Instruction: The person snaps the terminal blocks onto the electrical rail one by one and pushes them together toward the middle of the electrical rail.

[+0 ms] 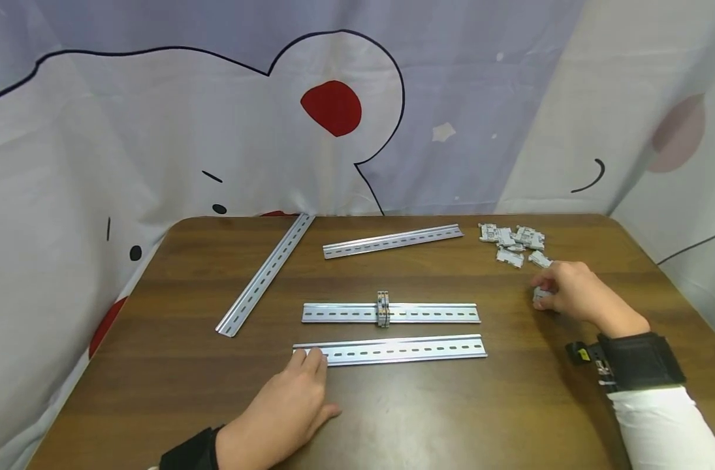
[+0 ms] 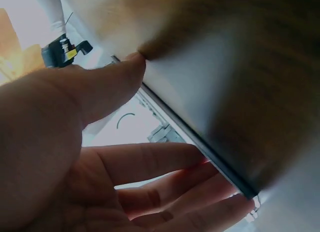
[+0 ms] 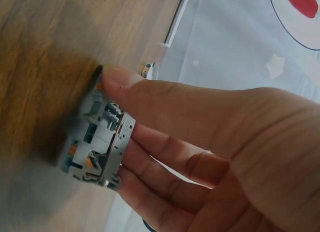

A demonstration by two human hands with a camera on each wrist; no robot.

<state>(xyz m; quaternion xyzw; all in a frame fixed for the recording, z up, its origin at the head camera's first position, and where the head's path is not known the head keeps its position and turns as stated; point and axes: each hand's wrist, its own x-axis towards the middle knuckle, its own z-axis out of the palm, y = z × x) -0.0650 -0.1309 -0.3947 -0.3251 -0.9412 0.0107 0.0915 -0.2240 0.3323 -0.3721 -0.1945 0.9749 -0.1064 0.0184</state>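
My left hand (image 1: 283,408) rests its fingertips on the left end of the nearest slotted DIN rail (image 1: 404,350); its thumb lies apart on the table. In the left wrist view the fingers reach along the rail's edge (image 2: 182,127). My right hand (image 1: 583,297) pinches a grey terminal block (image 3: 97,137) between thumb and fingers, just at the table on the right. Orange parts show on that block's open side. Behind the nearest rail lies another DIN rail (image 1: 433,313), with a narrow stack of terminal blocks (image 1: 383,309) seated across its middle.
A loose heap of grey terminal blocks (image 1: 510,239) lies at the back right, beyond the right hand. One more DIN rail (image 1: 392,241) lies near the back edge, and another (image 1: 266,277) slants on the left. A printed curtain (image 1: 216,130) hangs behind the wooden table (image 1: 175,365).
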